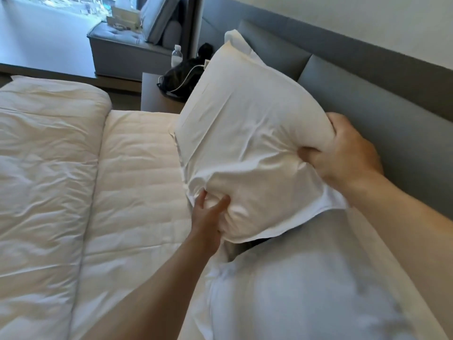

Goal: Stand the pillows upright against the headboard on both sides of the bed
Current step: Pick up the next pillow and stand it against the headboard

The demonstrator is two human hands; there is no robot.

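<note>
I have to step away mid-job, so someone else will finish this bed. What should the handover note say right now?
Left hand: gripping the near lower corner of the held pillow.
Right hand: gripping its edge on the headboard side.
The pillow is lifted and tilted, not yet set down. A second pillow peeks out behind it against the headboard. Another pillow lies flat below.
Left: stand the held pillow up, then the flat one. The other side of the bed is not visible.

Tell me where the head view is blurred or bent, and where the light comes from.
Head view: daylight from the window at upper left; held pillow sharp; near pillow blurred; headboard bowed by the wide lens; both hands crisp.
</note>
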